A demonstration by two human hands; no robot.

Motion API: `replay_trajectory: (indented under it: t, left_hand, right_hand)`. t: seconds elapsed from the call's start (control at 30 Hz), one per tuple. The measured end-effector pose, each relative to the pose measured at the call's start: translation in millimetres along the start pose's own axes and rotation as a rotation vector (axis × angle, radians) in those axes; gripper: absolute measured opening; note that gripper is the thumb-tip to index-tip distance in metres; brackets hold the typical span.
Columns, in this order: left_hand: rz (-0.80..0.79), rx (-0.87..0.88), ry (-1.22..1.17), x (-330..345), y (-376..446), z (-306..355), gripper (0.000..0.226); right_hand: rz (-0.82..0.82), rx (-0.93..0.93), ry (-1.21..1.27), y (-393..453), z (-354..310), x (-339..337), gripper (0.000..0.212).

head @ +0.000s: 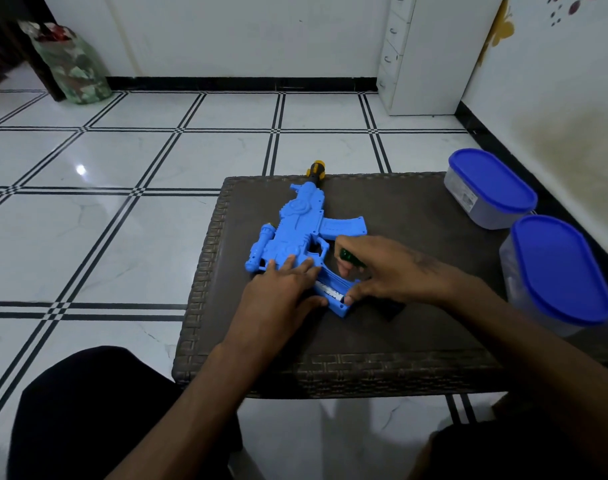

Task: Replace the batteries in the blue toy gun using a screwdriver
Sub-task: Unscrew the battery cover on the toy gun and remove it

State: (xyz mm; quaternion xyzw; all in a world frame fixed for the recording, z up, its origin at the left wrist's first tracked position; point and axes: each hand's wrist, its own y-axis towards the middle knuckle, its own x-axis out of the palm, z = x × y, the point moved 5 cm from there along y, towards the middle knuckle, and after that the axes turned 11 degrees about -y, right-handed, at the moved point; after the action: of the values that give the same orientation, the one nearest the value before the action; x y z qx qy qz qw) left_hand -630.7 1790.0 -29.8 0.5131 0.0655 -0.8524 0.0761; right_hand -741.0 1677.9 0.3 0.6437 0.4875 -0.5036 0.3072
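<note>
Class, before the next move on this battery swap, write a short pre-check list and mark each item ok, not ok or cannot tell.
1. Blue toy gun lies flat on the table: ok.
2. Left hand steadies the gun: ok.
3. Battery compartment is open: ok.
4. Battery fully seated: cannot tell.
5. Green-handled screwdriver is in the right hand: ok.
6. Battery polarity correct: cannot tell.

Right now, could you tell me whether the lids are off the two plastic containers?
No, both containers at the right edge of the table have their blue lids seated on top.
</note>
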Motion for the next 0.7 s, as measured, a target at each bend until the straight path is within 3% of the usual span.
replay_trajectory:
  t: [0.2, 0.3, 0.53, 0.7]
  left_hand:
    - [-0.004, -0.022, 0.042, 3.8, 2.5, -3.9, 0.058]
    - [0.013, -0.012, 0.046, 3.8, 2.6, -3.3, 0.057]
    - [0.070, 0.000, -0.034, 4.8, 0.2, 0.4, 0.053]
    - [0.085, 0.014, -0.046, 5.3, 0.6, -0.9, 0.047]
  right_hand:
    - [-0.010, -0.067, 0.014, 11.2, -6.4, 2.1, 0.053]
    - [-0.011, -0.064, 0.047, 4.8, -7.7, 3.8, 0.046]
    - [0.273, -0.075, 0.060, -5.3, -15.0, 6.8, 0.035]
    - [0.268, -0.031, 0.039, -2.0, -21.1, 8.7, 0.032]
